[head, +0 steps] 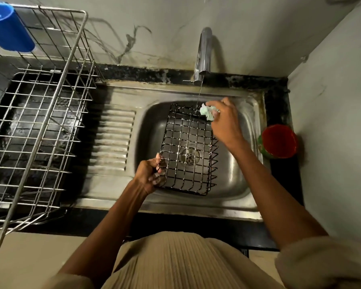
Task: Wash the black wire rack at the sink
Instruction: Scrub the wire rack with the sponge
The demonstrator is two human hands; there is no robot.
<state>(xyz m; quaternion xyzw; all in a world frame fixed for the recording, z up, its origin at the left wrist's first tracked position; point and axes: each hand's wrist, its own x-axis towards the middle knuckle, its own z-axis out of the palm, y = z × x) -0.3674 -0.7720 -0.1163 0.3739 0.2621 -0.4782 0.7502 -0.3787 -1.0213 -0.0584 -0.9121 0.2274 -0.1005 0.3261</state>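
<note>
**Black rack under the tap, one hand at each end**

You stand at a stainless-steel sink (246, 184) set in a dark counter, holding a black rectangular wire rack (188, 151) inside the basin, over the round drain. Your left hand (149, 174) curls its fingers round the rack's near left corner, gripping the wires. Your right hand (224, 119) pinches a crumpled pale-green scrubbing pad (206, 113) against the rack's far right corner, fingers bent round the pad. A thin stream of water (199, 92) falls from the curved chrome tap (204, 53) and lands on the rack's far edge, just beside the pad.

To the left of the basin lies the sink's ribbed draining board (113, 140), and beyond it a large silver wire dish basket (40, 113) sits over a black tray (0, 113) (its wires blur somewhat toward the edge of the view). A blue plastic cup (6, 28) rests at the basket's far left corner. On the counter right of the sink, near the wall, stands a round red-and-green container (278, 141), well apart from the rack. Beige ribbed sleeves (321, 265) are pushed up both your forearms.
</note>
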